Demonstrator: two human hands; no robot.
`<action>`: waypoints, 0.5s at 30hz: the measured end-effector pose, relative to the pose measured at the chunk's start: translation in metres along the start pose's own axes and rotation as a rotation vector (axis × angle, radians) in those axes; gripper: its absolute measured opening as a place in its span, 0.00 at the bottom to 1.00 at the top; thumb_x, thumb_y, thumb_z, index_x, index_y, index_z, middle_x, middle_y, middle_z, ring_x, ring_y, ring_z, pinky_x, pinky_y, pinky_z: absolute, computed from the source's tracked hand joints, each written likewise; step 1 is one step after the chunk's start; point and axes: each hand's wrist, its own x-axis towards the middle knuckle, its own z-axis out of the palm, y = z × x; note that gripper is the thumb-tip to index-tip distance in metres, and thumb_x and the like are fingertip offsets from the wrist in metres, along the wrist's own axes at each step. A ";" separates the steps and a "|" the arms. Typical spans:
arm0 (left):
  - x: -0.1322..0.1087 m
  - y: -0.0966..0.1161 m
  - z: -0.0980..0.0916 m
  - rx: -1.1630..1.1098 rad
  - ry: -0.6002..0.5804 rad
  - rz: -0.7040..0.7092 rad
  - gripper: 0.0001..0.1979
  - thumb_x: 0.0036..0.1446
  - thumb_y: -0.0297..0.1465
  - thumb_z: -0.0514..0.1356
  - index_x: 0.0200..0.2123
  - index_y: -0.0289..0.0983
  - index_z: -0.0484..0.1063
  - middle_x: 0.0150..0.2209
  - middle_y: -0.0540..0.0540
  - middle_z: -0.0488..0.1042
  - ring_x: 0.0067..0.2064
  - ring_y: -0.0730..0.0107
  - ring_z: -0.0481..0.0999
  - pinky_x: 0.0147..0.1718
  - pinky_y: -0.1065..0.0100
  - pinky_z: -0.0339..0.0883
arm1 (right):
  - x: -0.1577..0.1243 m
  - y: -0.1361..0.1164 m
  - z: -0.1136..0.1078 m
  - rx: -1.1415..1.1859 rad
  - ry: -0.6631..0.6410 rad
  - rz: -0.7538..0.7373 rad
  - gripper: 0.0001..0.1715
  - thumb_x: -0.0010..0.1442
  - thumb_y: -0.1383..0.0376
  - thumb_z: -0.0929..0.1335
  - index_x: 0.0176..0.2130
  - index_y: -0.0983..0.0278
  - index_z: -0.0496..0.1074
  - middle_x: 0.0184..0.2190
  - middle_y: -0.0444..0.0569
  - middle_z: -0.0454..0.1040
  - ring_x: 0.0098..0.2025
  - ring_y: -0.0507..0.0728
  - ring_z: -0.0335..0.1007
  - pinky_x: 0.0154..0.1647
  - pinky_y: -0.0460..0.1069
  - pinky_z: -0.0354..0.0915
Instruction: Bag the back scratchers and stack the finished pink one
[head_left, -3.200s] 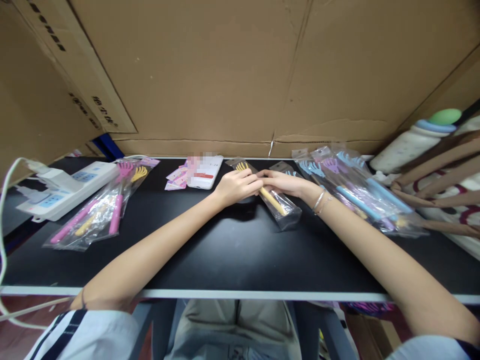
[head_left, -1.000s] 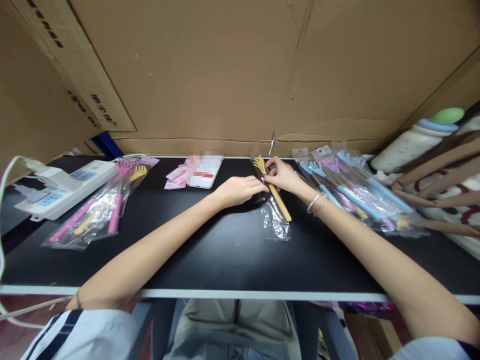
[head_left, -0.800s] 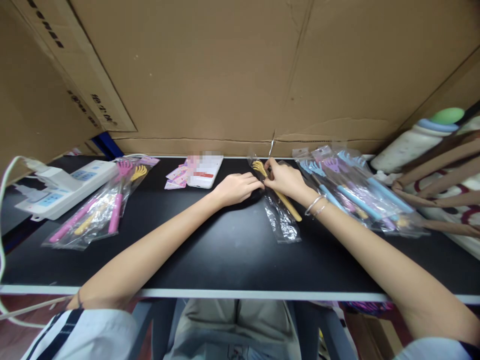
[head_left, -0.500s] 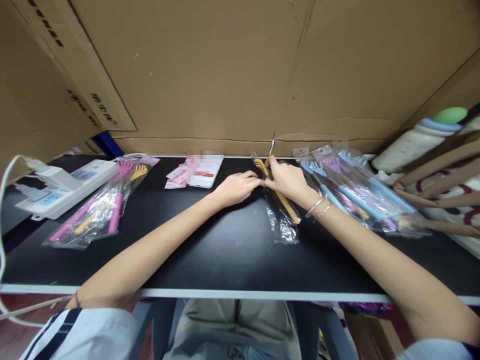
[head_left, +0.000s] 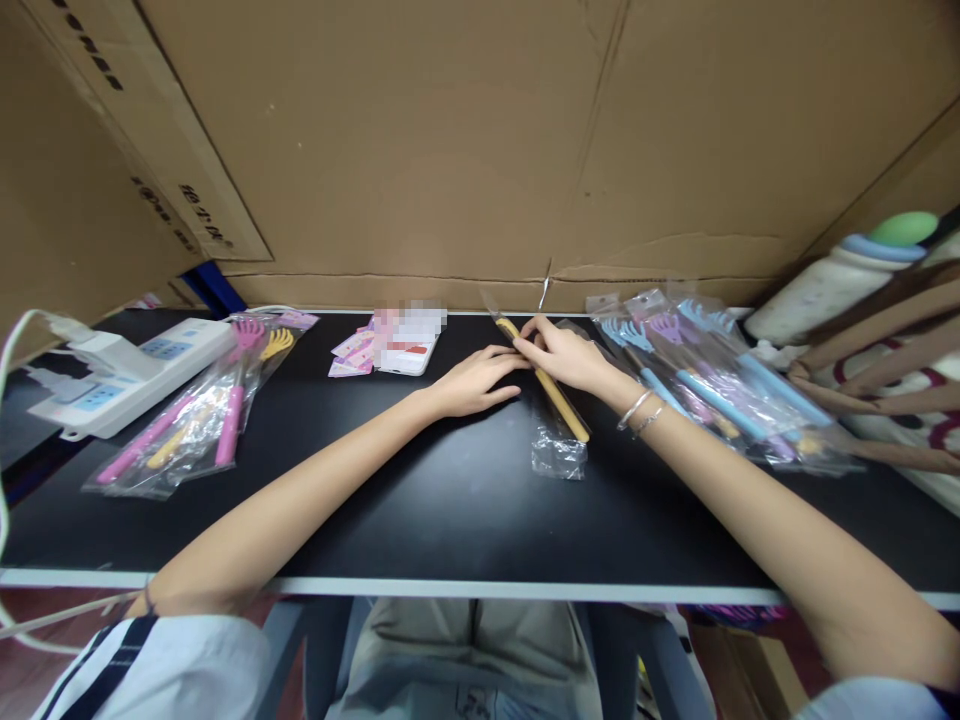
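Observation:
A yellow back scratcher (head_left: 561,405) lies slanted on the black table in a clear plastic bag (head_left: 559,460), whose loose end spreads toward me. My right hand (head_left: 566,355) is closed over its upper part, fingers and thumb pinching it through the film. Its claw end is mostly hidden and turned edge-on. On the near left, my left hand (head_left: 476,382) rests with fingers stretched and thumb apart; its fingertips meet the scratcher beside my right fingers. Bagged back scratchers in blue and purple (head_left: 701,375) lie just right of my right hand.
Pink and yellow bagged scratchers (head_left: 234,425) lie at the left beside a white power strip (head_left: 135,375) with cables. Pink cards (head_left: 352,352) and a white phone-like item (head_left: 409,355) sit at the back. A bottle (head_left: 832,280) leans at the right; cardboard (head_left: 450,140) walls the back.
The yellow scratcher has turned, its claws swinging from face-on to edge-on, and its top end shifted left. My left thumb has spread away from the fingers. The bag's loose end has drawn in slightly.

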 end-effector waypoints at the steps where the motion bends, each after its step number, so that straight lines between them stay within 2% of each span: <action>1: 0.000 0.000 0.000 -0.067 0.018 -0.019 0.20 0.63 0.35 0.53 0.56 0.36 0.64 0.58 0.40 0.67 0.61 0.59 0.61 0.60 0.55 0.55 | 0.002 0.002 0.000 0.061 -0.004 -0.003 0.17 0.64 0.54 0.59 0.45 0.62 0.66 0.32 0.48 0.76 0.32 0.56 0.72 0.32 0.47 0.63; 4: 0.003 0.004 0.000 -0.283 0.087 -0.121 0.18 0.64 0.36 0.51 0.53 0.34 0.67 0.56 0.40 0.69 0.59 0.61 0.65 0.60 0.58 0.55 | 0.005 0.006 0.001 0.284 -0.007 -0.011 0.14 0.65 0.61 0.59 0.47 0.63 0.66 0.28 0.45 0.72 0.23 0.51 0.68 0.26 0.45 0.64; 7: 0.007 0.007 0.000 -0.540 0.161 -0.243 0.18 0.65 0.36 0.50 0.50 0.32 0.69 0.53 0.40 0.72 0.56 0.62 0.69 0.59 0.60 0.57 | 0.006 0.006 -0.001 0.472 0.008 -0.014 0.16 0.62 0.67 0.60 0.50 0.64 0.65 0.26 0.42 0.69 0.21 0.49 0.67 0.22 0.44 0.66; 11: 0.014 0.012 0.004 -0.904 0.211 -0.373 0.17 0.65 0.34 0.50 0.50 0.29 0.67 0.47 0.37 0.75 0.46 0.66 0.76 0.53 0.62 0.64 | 0.005 0.003 -0.002 0.562 0.037 -0.026 0.20 0.58 0.70 0.63 0.51 0.65 0.64 0.28 0.42 0.68 0.21 0.49 0.68 0.20 0.43 0.67; 15: 0.015 0.020 0.004 -1.090 0.219 -0.552 0.16 0.62 0.35 0.55 0.50 0.32 0.65 0.43 0.40 0.75 0.40 0.70 0.77 0.47 0.63 0.70 | 0.004 0.001 0.001 0.588 0.042 -0.055 0.21 0.56 0.70 0.65 0.51 0.64 0.63 0.29 0.42 0.69 0.21 0.49 0.69 0.19 0.43 0.67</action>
